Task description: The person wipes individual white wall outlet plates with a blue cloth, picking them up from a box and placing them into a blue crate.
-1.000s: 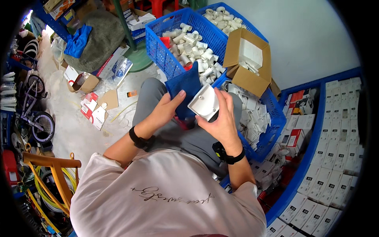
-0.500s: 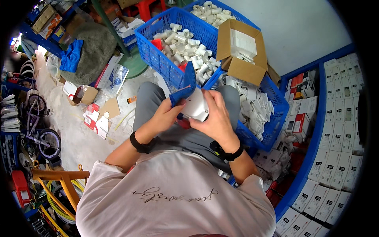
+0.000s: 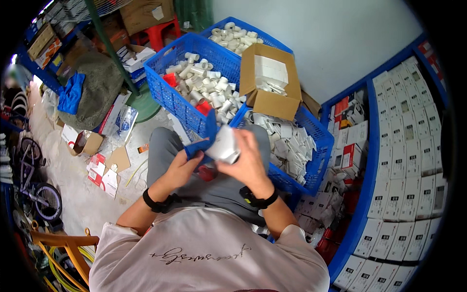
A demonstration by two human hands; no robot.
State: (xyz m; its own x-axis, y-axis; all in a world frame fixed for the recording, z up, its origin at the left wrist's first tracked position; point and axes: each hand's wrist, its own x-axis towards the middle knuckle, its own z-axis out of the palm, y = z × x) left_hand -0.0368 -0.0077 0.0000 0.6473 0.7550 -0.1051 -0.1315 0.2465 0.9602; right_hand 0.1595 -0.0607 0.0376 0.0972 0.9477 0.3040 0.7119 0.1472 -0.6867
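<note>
I sit with both hands raised over my lap. My right hand (image 3: 249,160) grips a small white box (image 3: 224,145), holding it tilted. My left hand (image 3: 182,168) pinches a blue piece of packaging (image 3: 204,138) that sticks up beside the white box. A red object (image 3: 207,172) lies on my lap just under the hands. Each wrist wears a black band. Directly ahead is a blue plastic crate (image 3: 175,100) full of white pipe fittings (image 3: 209,87) with a few red ones among them.
A second blue crate (image 3: 318,138) holds flat white cartons, with an open brown cardboard box (image 3: 270,100) resting on it. Stacks of white boxes (image 3: 413,165) fill blue shelving at right. Loose cartons (image 3: 104,170), a bicycle (image 3: 41,194) and clutter lie on the floor at left.
My hands and the white box have drawn closer together over my lap, and the box has turned in my right hand. The blue piece now stands between my left fingers.
</note>
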